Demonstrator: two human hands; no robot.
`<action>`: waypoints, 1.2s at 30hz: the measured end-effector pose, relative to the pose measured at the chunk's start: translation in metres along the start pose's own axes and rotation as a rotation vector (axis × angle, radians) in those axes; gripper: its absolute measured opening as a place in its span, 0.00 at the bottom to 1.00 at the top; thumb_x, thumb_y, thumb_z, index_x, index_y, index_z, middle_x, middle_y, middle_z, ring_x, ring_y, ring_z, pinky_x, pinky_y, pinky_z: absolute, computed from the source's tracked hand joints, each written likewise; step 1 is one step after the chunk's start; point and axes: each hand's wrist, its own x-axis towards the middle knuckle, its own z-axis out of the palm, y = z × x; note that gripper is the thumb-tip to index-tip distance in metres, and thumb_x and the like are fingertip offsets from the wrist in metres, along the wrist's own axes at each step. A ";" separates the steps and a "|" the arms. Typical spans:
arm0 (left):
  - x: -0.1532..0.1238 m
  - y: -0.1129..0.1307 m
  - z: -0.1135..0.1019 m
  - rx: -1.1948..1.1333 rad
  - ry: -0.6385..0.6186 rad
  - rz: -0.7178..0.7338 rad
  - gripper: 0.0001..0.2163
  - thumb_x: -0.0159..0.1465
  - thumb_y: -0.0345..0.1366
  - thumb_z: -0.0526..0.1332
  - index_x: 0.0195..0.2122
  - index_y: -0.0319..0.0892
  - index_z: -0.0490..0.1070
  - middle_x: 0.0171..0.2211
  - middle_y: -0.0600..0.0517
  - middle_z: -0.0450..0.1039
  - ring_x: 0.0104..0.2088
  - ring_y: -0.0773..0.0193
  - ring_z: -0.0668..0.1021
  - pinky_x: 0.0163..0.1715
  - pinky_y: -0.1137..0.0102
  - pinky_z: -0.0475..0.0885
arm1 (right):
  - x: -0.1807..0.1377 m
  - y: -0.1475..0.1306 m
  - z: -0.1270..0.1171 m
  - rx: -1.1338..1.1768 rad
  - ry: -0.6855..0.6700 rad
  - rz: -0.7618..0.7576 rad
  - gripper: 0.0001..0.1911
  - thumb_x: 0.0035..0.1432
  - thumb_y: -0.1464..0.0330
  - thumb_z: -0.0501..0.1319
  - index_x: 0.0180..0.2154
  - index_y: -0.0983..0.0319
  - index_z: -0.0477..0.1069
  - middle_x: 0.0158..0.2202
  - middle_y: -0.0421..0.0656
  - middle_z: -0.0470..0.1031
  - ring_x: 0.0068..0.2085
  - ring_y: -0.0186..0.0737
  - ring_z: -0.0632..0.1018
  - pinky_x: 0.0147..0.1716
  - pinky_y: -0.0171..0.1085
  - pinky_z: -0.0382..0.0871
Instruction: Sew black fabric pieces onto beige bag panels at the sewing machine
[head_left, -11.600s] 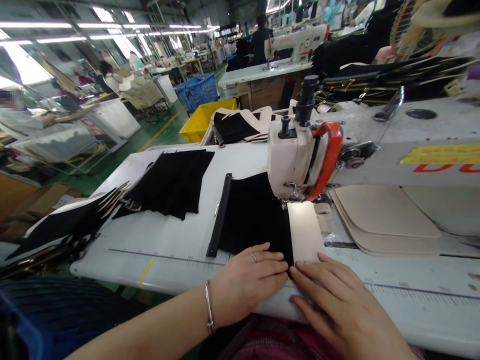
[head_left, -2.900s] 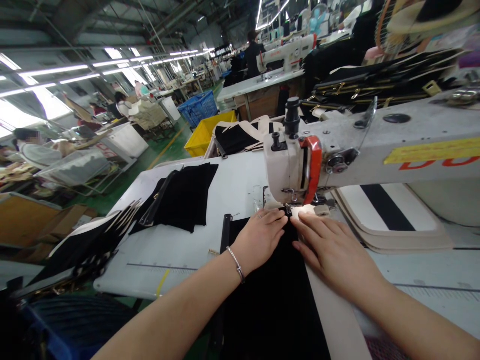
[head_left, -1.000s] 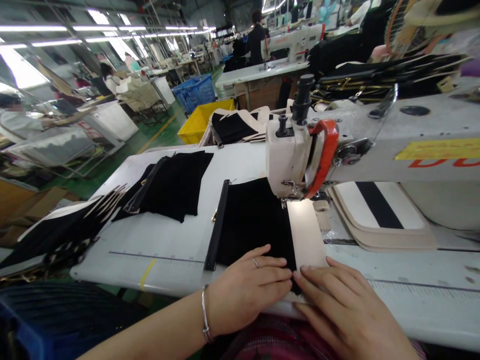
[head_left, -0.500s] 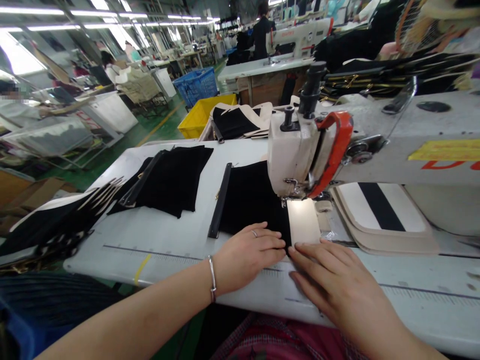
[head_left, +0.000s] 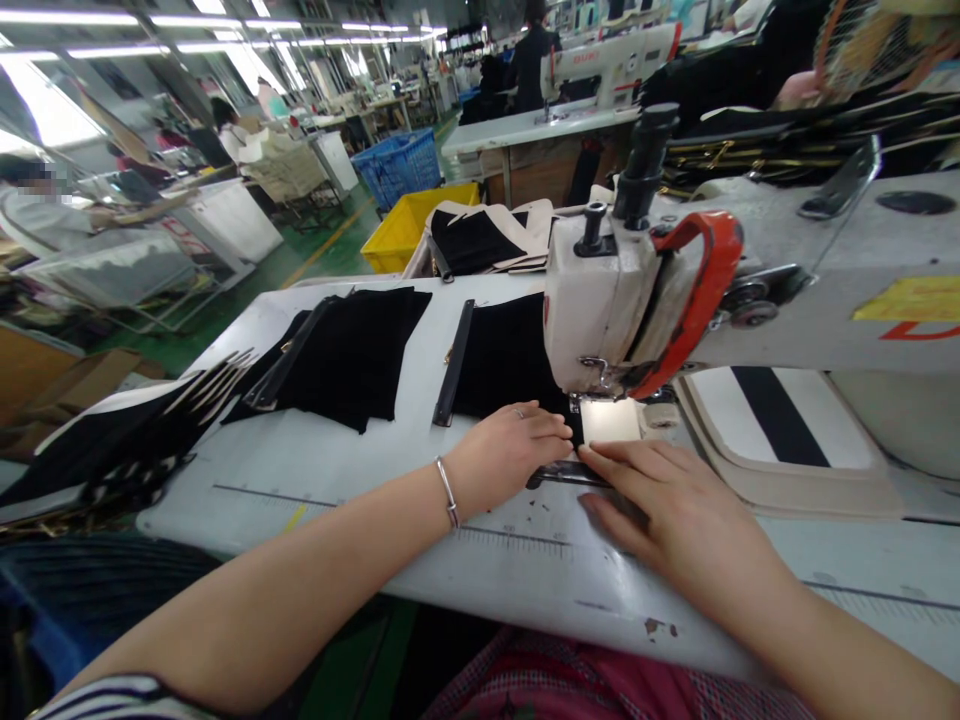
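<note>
A black fabric panel [head_left: 502, 355] with a dark strip along its left side lies under the head of a white sewing machine [head_left: 600, 290]. On the panel's near edge rests my left hand [head_left: 517, 445], palm down with fingers stretched out and a bracelet at the wrist. My right hand [head_left: 667, 500] lies flat just right of the needle area, its fingers extended over a cream piece [head_left: 609, 424] joined or set against the black panel; which, I cannot tell. The fingertips of both hands nearly meet in front of the presser foot.
More black panels [head_left: 341, 360] lie to the left on the white table [head_left: 360, 470], beside a stacked pile [head_left: 112, 430]. Cream pieces with a black stripe [head_left: 780, 415] sit under the machine arm. Behind stand a yellow crate [head_left: 397, 235] and a blue basket [head_left: 397, 165].
Both hands and the black panel have moved away from me, along the table toward the back. A dark slot cover near the hands now shows. The view has shifted slightly.
</note>
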 end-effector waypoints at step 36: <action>0.013 -0.035 -0.006 -0.357 0.277 -0.298 0.15 0.63 0.25 0.52 0.43 0.43 0.77 0.46 0.50 0.77 0.47 0.64 0.77 0.53 0.64 0.72 | 0.026 -0.004 0.003 -0.086 0.121 0.138 0.15 0.61 0.68 0.57 0.49 0.56 0.72 0.47 0.43 0.75 0.48 0.44 0.73 0.49 0.45 0.67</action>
